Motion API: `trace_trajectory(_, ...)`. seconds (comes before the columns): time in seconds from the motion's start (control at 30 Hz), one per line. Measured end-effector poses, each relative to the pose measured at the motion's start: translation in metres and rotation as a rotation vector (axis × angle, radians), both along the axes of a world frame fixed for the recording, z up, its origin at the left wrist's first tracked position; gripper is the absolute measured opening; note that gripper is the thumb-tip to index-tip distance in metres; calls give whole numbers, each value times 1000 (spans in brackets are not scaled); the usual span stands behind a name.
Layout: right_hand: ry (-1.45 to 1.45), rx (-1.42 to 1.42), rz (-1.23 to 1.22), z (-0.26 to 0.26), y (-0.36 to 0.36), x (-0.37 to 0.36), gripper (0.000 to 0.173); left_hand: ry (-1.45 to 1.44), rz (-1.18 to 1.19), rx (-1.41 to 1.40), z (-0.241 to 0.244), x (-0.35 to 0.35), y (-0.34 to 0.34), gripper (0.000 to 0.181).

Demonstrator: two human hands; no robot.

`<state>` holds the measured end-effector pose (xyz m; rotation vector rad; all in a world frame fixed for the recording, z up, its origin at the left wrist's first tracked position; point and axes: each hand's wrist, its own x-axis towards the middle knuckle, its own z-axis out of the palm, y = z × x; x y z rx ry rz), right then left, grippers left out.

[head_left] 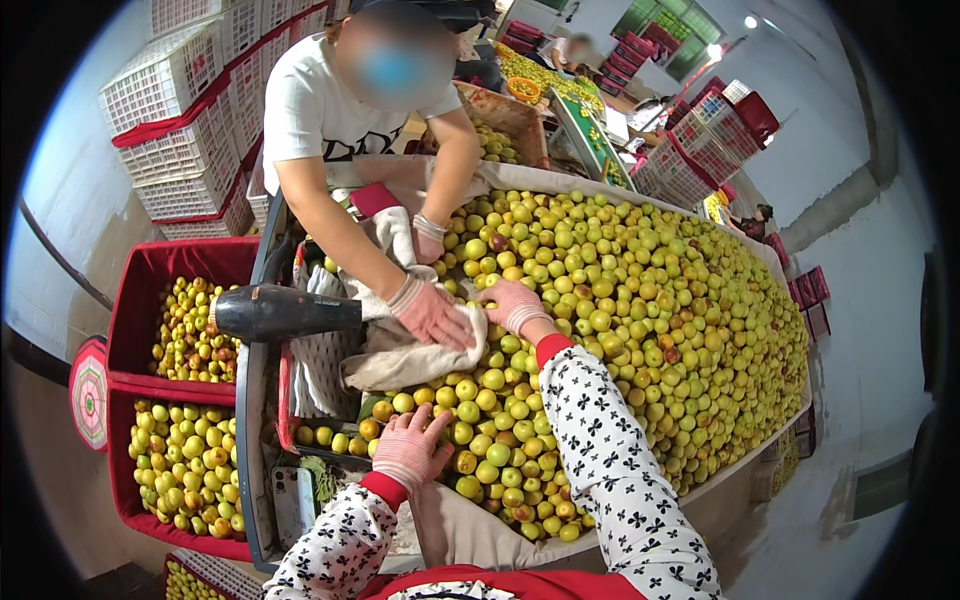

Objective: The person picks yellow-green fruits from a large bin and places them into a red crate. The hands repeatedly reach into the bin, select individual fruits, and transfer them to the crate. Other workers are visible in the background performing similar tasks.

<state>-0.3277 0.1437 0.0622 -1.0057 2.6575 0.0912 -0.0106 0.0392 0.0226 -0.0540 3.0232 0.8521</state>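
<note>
A large heap of yellow-green jujubes [600, 270], some with reddish-brown patches, lies before me on a cloth-lined sorting table. My left hand [412, 450], in a pink striped glove, rests with fingers spread on jujubes near the table's front. My right hand [517, 306], gloved alike, reaches into the heap; its fingertips are beside the edge of a beige cloth [409, 364]. Whether they pinch the cloth is unclear. Across from me, a co-worker's gloved hand [435, 315] presses flat on that cloth. Their other gloved hand [428, 240] is at the heap's far edge.
A black hair-dryer-shaped blower [289, 313] juts over the table's left rim. Below it are white foam netting [322, 375] and a phone [294, 502]. Red-lined crates [120, 457] of jujubes stand left. White plastic crates [176, 127] are stacked behind. Other people work farther back.
</note>
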Motion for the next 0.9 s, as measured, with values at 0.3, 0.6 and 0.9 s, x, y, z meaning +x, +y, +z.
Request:
trace_trajectory(0.3,122,-65,0,-11,3,32,28,-68,8,14,4,0,2,51)
trace_trajectory(0.6,-37,-164,-65,11,17,47,27,3,59,13,0,5,2,43)
trace_trajectory(0.9,211,-148,-255,23,-30,-64,32,39,59,23,5,0,2,40)
